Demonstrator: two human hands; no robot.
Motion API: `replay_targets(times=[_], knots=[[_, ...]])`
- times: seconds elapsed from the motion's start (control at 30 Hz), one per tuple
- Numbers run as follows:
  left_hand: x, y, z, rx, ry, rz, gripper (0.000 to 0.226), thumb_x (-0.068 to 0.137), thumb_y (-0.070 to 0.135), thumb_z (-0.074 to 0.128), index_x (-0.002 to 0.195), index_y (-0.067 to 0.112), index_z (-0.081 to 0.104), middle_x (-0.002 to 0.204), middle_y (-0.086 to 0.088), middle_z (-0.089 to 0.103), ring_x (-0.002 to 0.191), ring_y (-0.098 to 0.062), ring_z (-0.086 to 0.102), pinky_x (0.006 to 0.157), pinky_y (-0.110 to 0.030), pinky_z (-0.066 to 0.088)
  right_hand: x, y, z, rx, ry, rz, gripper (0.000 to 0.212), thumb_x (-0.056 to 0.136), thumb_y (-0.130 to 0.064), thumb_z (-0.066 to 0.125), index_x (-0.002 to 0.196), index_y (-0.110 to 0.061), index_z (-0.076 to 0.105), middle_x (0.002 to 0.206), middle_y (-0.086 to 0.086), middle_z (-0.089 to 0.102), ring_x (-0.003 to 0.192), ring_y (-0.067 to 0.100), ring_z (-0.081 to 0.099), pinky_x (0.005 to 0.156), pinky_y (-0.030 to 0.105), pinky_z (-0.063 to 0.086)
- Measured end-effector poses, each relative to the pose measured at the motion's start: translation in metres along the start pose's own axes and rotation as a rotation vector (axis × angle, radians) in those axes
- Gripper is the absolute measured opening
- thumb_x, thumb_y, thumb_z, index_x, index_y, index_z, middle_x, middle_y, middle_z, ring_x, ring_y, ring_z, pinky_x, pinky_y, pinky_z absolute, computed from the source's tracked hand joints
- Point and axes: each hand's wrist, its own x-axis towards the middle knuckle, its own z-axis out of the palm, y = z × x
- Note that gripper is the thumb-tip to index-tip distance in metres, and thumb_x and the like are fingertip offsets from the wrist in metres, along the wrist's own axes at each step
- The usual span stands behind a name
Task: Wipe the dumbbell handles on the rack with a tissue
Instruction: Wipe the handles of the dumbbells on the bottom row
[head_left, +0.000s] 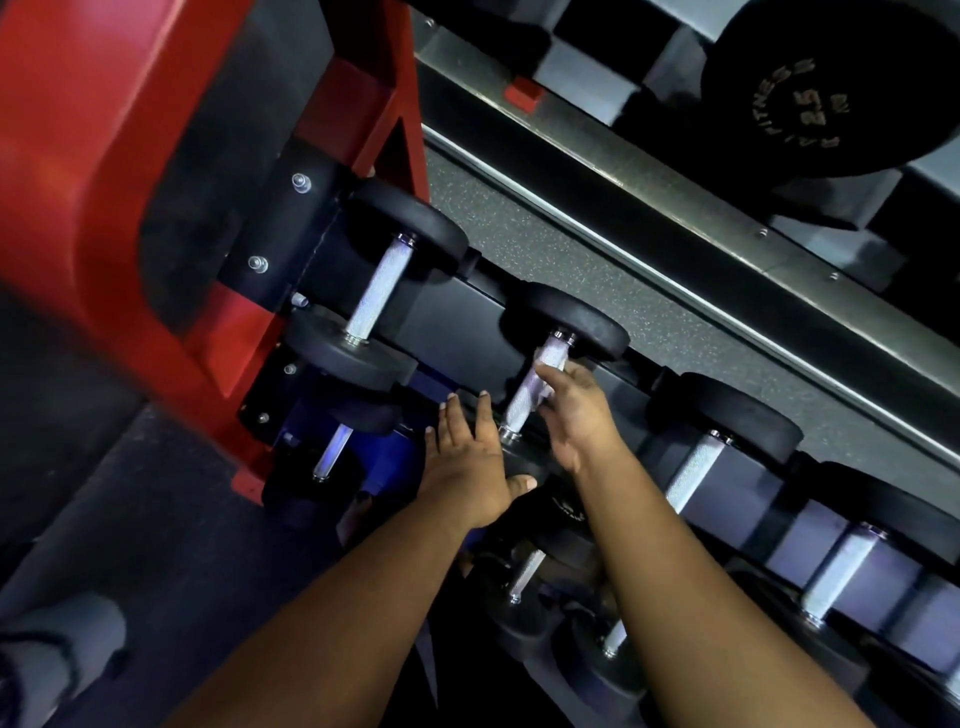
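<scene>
- The dumbbell handles (527, 387) you face are knurled silver bars between black round heads, lying tilted side by side on the black rack (457, 332).
- The tissue (545, 366), white and crumpled, sits against the second handle under your right hand (576, 410).

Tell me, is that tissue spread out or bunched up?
Bunched up: the tissue shows only as a small wad between the right hand and the handle.
</scene>
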Motion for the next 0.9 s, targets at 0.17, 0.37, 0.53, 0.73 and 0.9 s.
replay_targets(times=[0.17,0.37,0.53,0.73,0.9], knots=[[-0.001,0.001,-0.001,0.008,-0.001,-0.007,0.125,0.085,0.067,0.064,0.155,0.016,-0.025,0.162,-0.025,-0.026,0.153,-0.036,-0.018,0.125,-0.053,-0.002,-0.007,-0.003,0.01,-0.042,0.023,0.016,0.042,0.083,-0.012,0.074,0.118,0.0,0.055,0.093,0.011,0.067,0.082,0.02,0.067,0.072,0.032,0.055],[-0.001,0.001,0.0,-0.006,-0.001,-0.018,0.126,0.083,0.068,0.065,0.156,0.016,-0.024,0.162,-0.024,-0.025,0.153,-0.036,-0.018,0.125,-0.052,-0.003,-0.011,0.002,-0.008,-0.013,-0.064,0.072,0.006,0.093,-0.01,0.064,0.099,-0.009,0.062,0.078,0.005,0.065,0.069,0.013,0.065,0.069,0.028,0.052],[-0.002,0.002,-0.002,-0.007,0.0,-0.012,0.124,0.084,0.066,0.065,0.156,0.017,-0.023,0.162,-0.023,-0.026,0.153,-0.035,-0.019,0.123,-0.052,-0.006,-0.004,-0.001,0.007,0.065,-0.037,0.115,0.016,0.089,-0.013,0.071,0.102,-0.009,0.062,0.078,0.005,0.068,0.073,0.018,0.067,0.072,0.033,0.055],[-0.001,0.001,-0.001,-0.014,0.006,-0.015,0.125,0.084,0.066,0.066,0.156,0.017,-0.024,0.162,-0.024,-0.027,0.153,-0.036,-0.019,0.123,-0.052,-0.006,-0.007,0.007,-0.001,0.136,0.03,-0.031,0.012,0.094,-0.003,0.058,0.097,-0.013,0.062,0.077,0.002,0.065,0.068,0.011,0.062,0.065,0.024,0.051],[-0.002,0.002,-0.001,-0.003,0.004,-0.018,0.125,0.084,0.066,0.066,0.156,0.018,-0.024,0.162,-0.024,-0.026,0.153,-0.036,-0.019,0.124,-0.054,-0.005,0.004,-0.007,0.016,0.141,0.063,-0.013,0.015,0.089,-0.004,0.067,0.097,-0.011,0.056,0.071,0.001,0.063,0.066,0.014,0.062,0.064,0.027,0.053]])
